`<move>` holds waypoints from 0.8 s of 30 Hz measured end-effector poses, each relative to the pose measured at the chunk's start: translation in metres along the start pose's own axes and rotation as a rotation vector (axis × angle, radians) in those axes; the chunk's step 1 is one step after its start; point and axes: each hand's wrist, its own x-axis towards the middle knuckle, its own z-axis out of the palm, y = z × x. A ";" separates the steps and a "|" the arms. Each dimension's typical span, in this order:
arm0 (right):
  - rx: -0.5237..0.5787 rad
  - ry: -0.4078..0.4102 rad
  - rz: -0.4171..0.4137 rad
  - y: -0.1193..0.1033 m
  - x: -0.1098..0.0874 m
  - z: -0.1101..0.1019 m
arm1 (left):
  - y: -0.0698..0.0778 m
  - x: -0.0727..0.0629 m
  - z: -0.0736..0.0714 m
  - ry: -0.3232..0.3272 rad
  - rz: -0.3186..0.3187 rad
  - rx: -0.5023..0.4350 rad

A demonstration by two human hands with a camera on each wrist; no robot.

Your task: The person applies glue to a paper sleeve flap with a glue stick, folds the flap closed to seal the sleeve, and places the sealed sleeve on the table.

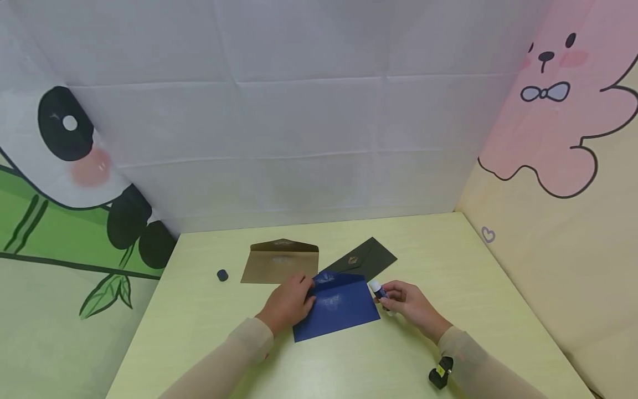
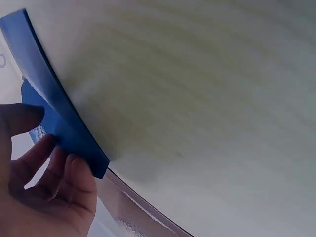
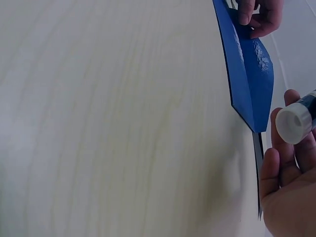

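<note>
A blue envelope lies with its flap raised at the far side, and whitish smears show on flap and body. My left hand holds it by its left edge, thumb and bent fingertips at the fold, as the left wrist view also shows. Just off the envelope's right edge, my right hand grips a glue stick between thumb and fingers. Its white end points toward the envelope, and part of the barrel is hidden by the fingers.
Behind the blue envelope lie a brown envelope with its flap up and a dark green envelope with its flap down. A small dark blue cap stands on the table at left. A black device sits by the right sleeve.
</note>
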 end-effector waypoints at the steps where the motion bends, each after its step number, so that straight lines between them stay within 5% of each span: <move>1: 0.002 -0.002 0.000 -0.001 0.000 0.000 | 0.000 -0.001 0.000 -0.024 -0.016 -0.014; 10: -0.045 0.011 -0.041 -0.016 0.009 0.005 | 0.001 -0.003 0.000 -0.179 -0.086 -0.023; 24: -0.193 0.074 -0.047 -0.043 0.035 0.028 | 0.006 -0.005 -0.012 -0.227 -0.042 0.021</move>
